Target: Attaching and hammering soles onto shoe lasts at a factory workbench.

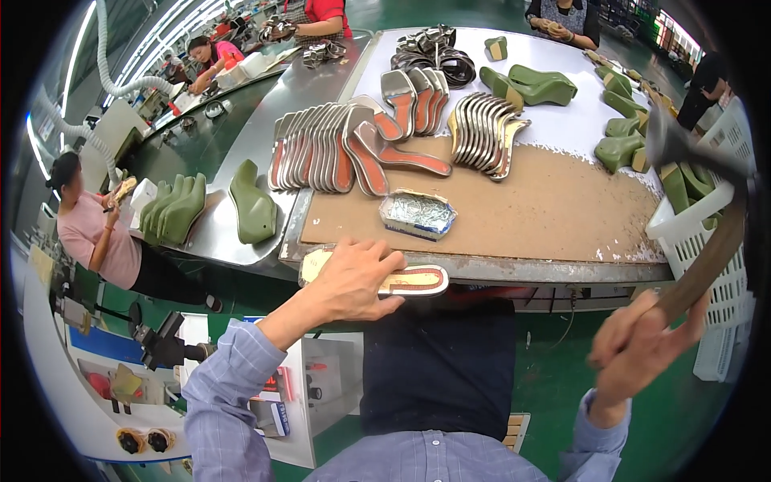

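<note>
One cream sole [414,280], brown band, white edge, held by curled left fingers [391,263]; right fingers [629,324] round hammer [713,250].

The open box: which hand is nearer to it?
Left. The left hand, on a sole, is just this side of the box, slightly left; the right hand, with a hammer, is farther right.

Printed characters stand on a red-and-white package [278,385] and on a blue-and-white box [279,419] just beside it, both in a white shelf unit [294,447] near a factory workbench [530,229]. On the bench, print along a small open carton's [438,234] blue-and-white side is too small to make out.
</note>
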Tool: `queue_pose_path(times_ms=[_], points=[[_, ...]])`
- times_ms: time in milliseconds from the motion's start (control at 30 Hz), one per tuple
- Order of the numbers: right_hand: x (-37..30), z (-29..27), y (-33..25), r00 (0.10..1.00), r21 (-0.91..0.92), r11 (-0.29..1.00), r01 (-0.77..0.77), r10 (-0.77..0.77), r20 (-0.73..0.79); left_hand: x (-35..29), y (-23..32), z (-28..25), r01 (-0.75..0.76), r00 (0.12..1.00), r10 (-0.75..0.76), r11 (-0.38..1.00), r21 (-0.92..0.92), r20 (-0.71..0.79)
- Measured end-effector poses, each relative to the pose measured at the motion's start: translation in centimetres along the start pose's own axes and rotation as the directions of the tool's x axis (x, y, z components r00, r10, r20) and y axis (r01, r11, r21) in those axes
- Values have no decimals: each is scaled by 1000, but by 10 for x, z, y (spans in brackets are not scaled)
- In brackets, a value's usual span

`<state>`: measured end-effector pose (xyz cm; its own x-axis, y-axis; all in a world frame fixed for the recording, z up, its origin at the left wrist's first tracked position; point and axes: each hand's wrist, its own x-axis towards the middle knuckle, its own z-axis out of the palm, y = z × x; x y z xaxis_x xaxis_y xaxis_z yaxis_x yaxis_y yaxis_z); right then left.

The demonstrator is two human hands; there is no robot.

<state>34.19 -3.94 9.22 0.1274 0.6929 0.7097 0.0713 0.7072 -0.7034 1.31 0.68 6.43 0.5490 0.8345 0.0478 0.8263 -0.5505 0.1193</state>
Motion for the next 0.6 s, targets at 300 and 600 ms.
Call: queue_pose_path(times_ms=[300, 600], points=[[-15, 16, 47, 892, -529, 846, 66, 188, 412, -5, -1, 2, 43, 999, -43, 999, 22, -3], [9, -41, 147, 846, -921, 291, 257, 392, 360, -18, -74, 7, 256, 844, -450, 817, -518, -292]])
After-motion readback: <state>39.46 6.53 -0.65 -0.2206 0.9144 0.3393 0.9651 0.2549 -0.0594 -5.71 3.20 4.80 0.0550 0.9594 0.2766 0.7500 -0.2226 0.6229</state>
